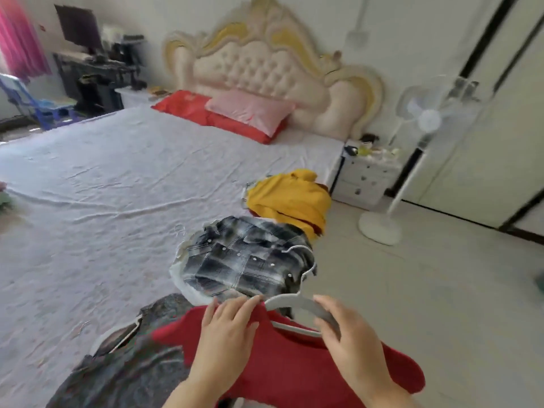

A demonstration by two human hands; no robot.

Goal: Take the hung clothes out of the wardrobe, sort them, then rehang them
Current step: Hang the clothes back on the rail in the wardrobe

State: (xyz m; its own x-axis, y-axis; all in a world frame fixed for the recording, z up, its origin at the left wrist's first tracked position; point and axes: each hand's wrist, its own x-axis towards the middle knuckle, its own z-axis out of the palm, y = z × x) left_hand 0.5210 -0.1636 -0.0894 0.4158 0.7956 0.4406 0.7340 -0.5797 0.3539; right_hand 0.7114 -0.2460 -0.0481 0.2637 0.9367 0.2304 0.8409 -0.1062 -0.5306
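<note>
A red garment (pixel 294 366) lies at the bed's near corner with a grey hanger (pixel 297 304) in its neck. My left hand (pixel 226 334) grips the garment's left shoulder over the hanger arm. My right hand (pixel 353 340) grips the hanger's right arm. Beyond them a grey plaid shirt (pixel 244 257) lies on the bed on a white hanger. A yellow garment (pixel 291 198) is heaped at the bed's right edge. A dark grey garment (pixel 132 369) lies to the left of the red one.
The bed (pixel 103 201) carries red and pink pillows (pixel 250 113) by the headboard. A white nightstand (pixel 365 178) and a standing fan (pixel 424 119) are to the right, with white wardrobe doors (pixel 500 113) behind. A desk with a monitor (pixel 79 28) stands far left.
</note>
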